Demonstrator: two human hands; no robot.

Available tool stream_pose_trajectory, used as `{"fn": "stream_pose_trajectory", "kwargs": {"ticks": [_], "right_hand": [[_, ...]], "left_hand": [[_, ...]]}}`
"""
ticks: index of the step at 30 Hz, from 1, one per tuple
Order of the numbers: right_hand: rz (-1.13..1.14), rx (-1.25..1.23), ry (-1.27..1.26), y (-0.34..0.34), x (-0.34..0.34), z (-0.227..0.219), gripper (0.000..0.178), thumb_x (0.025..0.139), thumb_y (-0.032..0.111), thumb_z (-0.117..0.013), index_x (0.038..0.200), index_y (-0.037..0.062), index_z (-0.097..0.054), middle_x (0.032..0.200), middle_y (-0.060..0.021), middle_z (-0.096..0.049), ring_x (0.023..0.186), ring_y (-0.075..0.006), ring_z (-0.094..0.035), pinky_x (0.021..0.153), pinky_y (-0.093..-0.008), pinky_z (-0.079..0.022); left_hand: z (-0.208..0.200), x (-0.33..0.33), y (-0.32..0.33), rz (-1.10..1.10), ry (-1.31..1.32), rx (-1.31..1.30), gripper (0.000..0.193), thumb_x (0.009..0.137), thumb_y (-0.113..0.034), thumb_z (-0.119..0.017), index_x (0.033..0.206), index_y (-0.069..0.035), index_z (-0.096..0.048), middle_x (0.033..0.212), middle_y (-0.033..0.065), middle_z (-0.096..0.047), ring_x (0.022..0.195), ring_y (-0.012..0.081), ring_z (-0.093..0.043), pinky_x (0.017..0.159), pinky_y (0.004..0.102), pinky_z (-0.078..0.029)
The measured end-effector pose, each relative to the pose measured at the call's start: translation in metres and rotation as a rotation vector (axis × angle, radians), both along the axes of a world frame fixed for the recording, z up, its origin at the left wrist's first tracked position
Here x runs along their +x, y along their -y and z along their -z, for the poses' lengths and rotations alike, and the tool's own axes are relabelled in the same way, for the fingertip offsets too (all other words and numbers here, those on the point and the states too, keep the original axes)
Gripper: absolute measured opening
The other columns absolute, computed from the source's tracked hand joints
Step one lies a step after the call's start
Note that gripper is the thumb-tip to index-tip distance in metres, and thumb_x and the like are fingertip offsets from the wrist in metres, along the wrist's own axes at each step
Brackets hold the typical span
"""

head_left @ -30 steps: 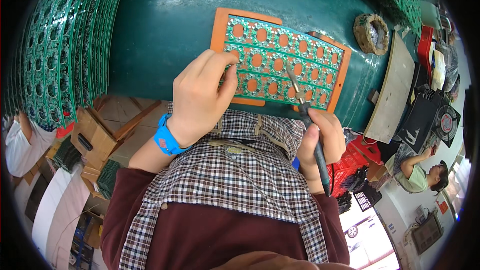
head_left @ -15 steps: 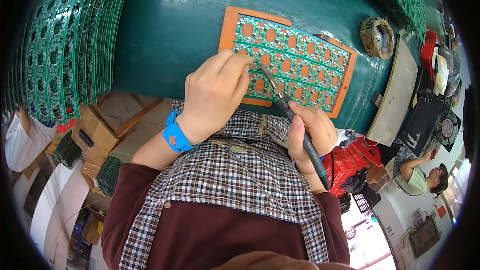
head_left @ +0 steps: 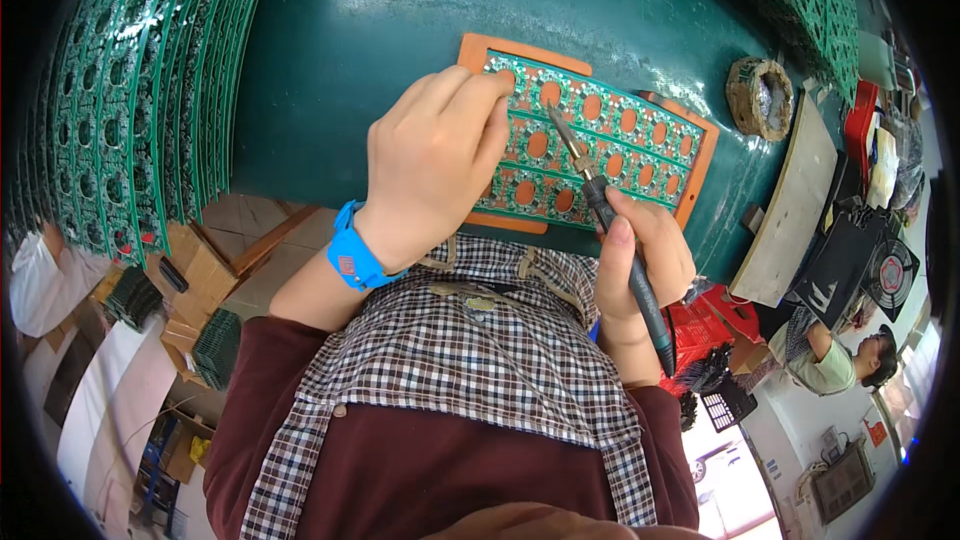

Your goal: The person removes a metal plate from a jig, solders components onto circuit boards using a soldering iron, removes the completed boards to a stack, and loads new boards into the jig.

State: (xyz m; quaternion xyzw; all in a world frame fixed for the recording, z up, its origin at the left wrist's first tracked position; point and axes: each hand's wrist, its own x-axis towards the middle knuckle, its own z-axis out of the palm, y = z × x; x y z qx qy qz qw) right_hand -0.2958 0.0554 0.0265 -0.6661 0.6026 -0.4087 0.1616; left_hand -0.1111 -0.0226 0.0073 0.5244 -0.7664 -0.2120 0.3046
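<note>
A green circuit board panel (head_left: 600, 136) with rows of round cut-outs lies in an orange frame (head_left: 700, 168) on the bench. My right hand (head_left: 650, 258) grips a soldering iron (head_left: 597, 190) like a pen, its metal tip over the top row of the panel, near the second cut-out. My left hand (head_left: 435, 160), with a blue band at the wrist, reaches over the panel's left end. Its thumb and forefinger are pinched together at the top-left cut-out; whatever lies between them is too small to make out.
Green circuit board panels (head_left: 130, 90) stand in a row at the left, with more boards (head_left: 790, 0) at the far right. A round tin-like holder (head_left: 760, 100) and a pale board (head_left: 790, 210) sit to the right. Another person (head_left: 835, 360) is at the right edge.
Both hands have shifted away from me, from the panel's middle row to its top row. The soldering iron's tip has moved with them. The panel and frame appear slightly lower in the view.
</note>
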Motion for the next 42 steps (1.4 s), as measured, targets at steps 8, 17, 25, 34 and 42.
{"fn": "stream_pose_trajectory", "kwargs": {"ticks": [8, 17, 25, 34, 42], "right_hand": [[-0.043, -0.021, 0.007, 0.004, -0.007, 0.001, 0.015, 0.077, 0.006, -0.065, 0.09, -0.0008, -0.068, 0.07, -0.0106, -0.066, 0.055, -0.0195, -0.061, 0.051, -0.0277, -0.047], [-0.066, -0.099, -0.023, 0.014, -0.006, -0.004, 0.014, 0.076, 0.004, -0.065, 0.088, -0.0016, -0.067, 0.071, -0.0106, -0.066, 0.055, -0.0196, -0.062, 0.051, -0.0271, -0.048], [-0.094, -0.073, -0.029, 0.018, 0.003, -0.001, 0.016, 0.073, 0.004, -0.066, 0.088, -0.0009, -0.068, 0.068, -0.0094, -0.064, 0.053, -0.0181, -0.059, 0.047, -0.0263, -0.046], [-0.177, -0.074, -0.023, -0.006, -0.005, -0.006, 0.016, 0.074, 0.004, -0.06, 0.087, -0.0019, -0.067, 0.063, -0.008, -0.059, 0.049, -0.0182, -0.056, 0.043, -0.0283, -0.044], [-0.165, -0.084, -0.044, -0.006, 0.0, 0.001, 0.016, 0.075, 0.004, -0.06, 0.088, -0.0021, -0.066, 0.062, -0.0068, -0.059, 0.05, -0.0181, -0.057, 0.045, -0.0279, -0.044]], "left_hand": [[0.0, -0.016, -0.004, 0.042, 0.044, 0.028, 0.011, 0.076, -0.006, -0.066, 0.086, -0.007, -0.061, 0.081, 0.0048, -0.059, 0.074, 0.0224, -0.061, 0.058, 0.0334, -0.052], [-0.006, -0.011, 0.003, -0.036, 0.005, 0.055, 0.009, 0.076, -0.004, -0.064, 0.082, -0.008, -0.06, 0.079, 0.0049, -0.06, 0.071, 0.0234, -0.06, 0.057, 0.0353, -0.05], [0.001, -0.012, 0.005, 0.038, -0.004, 0.047, 0.006, 0.078, -0.004, -0.061, 0.083, -0.006, -0.059, 0.077, 0.0068, -0.057, 0.066, 0.0252, -0.059, 0.059, 0.036, -0.05], [-0.006, 0.0, -0.015, 0.085, -0.132, 0.189, 0.012, 0.075, 0.003, -0.061, 0.085, -0.002, -0.058, 0.078, 0.0083, -0.054, 0.066, 0.0249, -0.058, 0.058, 0.0348, -0.049], [0.001, -0.003, -0.019, 0.131, -0.12, 0.175, 0.012, 0.075, 0.003, -0.06, 0.087, -0.001, -0.058, 0.082, 0.0087, -0.053, 0.07, 0.0253, -0.059, 0.06, 0.0355, -0.05]]}}
